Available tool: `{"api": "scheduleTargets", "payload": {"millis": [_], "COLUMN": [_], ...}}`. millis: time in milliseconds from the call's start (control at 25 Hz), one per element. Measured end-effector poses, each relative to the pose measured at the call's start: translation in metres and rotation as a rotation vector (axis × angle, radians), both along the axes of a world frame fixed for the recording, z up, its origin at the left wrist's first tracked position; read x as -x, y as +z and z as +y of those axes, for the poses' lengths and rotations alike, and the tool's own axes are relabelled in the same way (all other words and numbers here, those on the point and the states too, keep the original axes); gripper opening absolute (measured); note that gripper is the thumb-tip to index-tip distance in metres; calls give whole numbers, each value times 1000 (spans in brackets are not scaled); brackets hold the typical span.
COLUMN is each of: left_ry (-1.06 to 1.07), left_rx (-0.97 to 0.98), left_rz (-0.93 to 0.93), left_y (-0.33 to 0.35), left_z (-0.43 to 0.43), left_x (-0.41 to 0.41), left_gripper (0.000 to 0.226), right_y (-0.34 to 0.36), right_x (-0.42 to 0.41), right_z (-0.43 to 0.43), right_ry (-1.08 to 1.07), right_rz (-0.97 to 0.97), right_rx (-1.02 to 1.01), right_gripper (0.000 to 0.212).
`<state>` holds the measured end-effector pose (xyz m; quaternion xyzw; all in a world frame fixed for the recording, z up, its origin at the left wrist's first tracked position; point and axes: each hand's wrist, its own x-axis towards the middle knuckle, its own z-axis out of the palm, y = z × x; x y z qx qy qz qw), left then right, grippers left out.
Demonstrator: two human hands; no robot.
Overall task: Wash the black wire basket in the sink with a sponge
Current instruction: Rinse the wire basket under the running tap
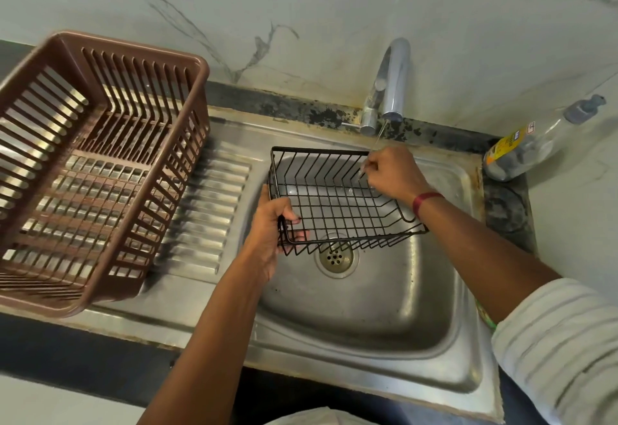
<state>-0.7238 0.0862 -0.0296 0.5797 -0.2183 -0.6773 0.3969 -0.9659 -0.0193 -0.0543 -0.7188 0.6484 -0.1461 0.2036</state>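
Head view: the black wire basket (334, 200) hangs tilted over the bowl of the sink (368, 341), just above the drain (335, 257). Left hand (267, 224) wraps its fingers round the basket's near left corner. Right hand (391, 173) pinches the wire at the far right corner, right under a thin stream from the tap (391, 80). Brown dish rack (140, 46) sits on the drainboard's left side, and a soap bottle (521, 150) lies by the sink's back right corner.

Black wire basket (334, 200), empty and tilted, above the steel sink (368, 307) under a thin water stream.
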Motion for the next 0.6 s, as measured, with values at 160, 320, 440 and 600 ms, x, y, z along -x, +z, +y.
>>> {"api": "scheduleTargets", "payload": {"millis": [160,320,440,600], "left_ry": [35,-65,-145,-60], "left_rx": [27,92,83,-83], "left_rz": [23,-46,-33,44], "left_y": [-11,-12,-9,-9], "left_z": [-3,1,0,-11], "left_x": [-3,0,-3,-5], "left_gripper": [94,106,99,69], "right_y": [0,-32,-51,-58], "right_x": [11,18,23,24], "right_z": [18,22,21,22], "right_ry": [-341,-579,-665,-660], "right_rz": [-72,-326,-418,-494], "right_rx": [203,-242,-304,-313], "right_gripper": [23,27,31,31]}}
